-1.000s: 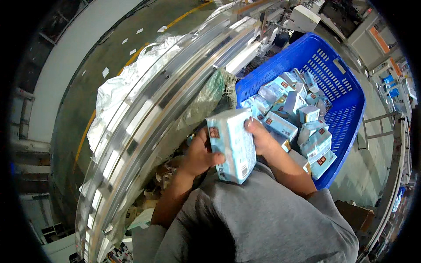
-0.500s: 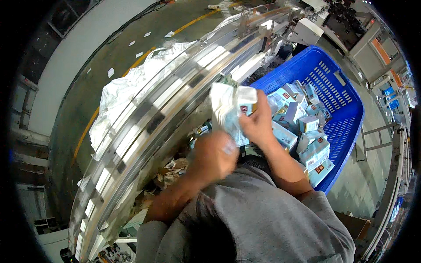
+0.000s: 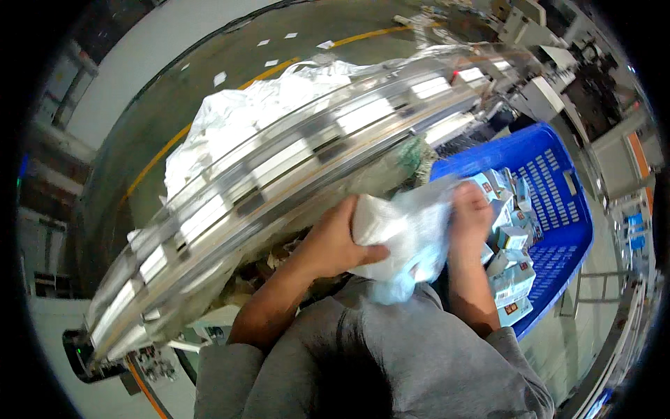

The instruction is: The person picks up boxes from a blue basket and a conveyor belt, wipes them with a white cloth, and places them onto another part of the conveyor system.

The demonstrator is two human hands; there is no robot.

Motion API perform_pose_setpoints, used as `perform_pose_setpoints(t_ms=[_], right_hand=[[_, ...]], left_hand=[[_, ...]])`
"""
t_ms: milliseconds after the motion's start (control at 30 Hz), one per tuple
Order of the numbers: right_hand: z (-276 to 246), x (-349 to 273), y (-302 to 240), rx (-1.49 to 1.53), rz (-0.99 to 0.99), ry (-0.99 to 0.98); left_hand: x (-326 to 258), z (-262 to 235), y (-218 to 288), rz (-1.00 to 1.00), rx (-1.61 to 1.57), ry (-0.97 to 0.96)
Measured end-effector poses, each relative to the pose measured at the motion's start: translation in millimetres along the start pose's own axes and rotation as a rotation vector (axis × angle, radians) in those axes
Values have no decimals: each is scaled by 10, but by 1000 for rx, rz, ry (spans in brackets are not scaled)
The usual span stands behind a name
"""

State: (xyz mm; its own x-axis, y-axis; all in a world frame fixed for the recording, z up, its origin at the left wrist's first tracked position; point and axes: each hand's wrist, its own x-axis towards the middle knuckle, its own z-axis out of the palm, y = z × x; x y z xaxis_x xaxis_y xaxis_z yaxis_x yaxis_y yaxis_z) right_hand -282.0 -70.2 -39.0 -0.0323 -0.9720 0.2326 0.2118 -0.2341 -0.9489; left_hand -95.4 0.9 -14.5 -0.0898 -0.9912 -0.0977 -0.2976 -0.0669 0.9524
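Low in front of me, my left hand (image 3: 342,241) is closed around a white stack (image 3: 379,222) that looks like folded tissues, with the thumb across its near side. Pale blue, see-through plastic film (image 3: 412,269) spreads from the stack's right side and is smeared by motion. My right hand (image 3: 471,216) is closed on the film's right end; its fingers are partly blurred. Just beyond that hand, light blue packs (image 3: 514,283) lie in a heap inside a blue plastic crate (image 3: 551,223).
A curved conveyor (image 3: 283,167) carrying white blocks crosses in front of me from lower left to upper right. White sheeting (image 3: 258,105) lies along its far side. Crumpled brown scraps (image 3: 279,255) sit below the near edge. A metal frame (image 3: 600,293) stands right of the crate.
My left hand has moved up and taken hold of the white stack. My right hand has shifted right, and the film is now stretched out between the hands. The whole view has turned.
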Motion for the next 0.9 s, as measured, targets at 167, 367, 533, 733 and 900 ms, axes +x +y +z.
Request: perform_pose_setpoints(t_ms=[167, 367, 533, 733, 900], right_hand=[[-123, 301, 78, -380, -384, 257], [256, -462, 2047, -1337, -401, -1223], [612, -336, 1202, -1021, -220, -1229], [53, -72, 418, -862, -194, -1050], [-1001, 90, -30, -1350, -25, -436]], left_hand=[[-240, -294, -193, 466, 53, 490], [-259, -1340, -71, 73, -98, 1097], [-192, -2959, -423, 303, -688, 1036], [173, -3730, -1510, -769, 552, 920], [192, -1984, -590, -8, 252, 588]])
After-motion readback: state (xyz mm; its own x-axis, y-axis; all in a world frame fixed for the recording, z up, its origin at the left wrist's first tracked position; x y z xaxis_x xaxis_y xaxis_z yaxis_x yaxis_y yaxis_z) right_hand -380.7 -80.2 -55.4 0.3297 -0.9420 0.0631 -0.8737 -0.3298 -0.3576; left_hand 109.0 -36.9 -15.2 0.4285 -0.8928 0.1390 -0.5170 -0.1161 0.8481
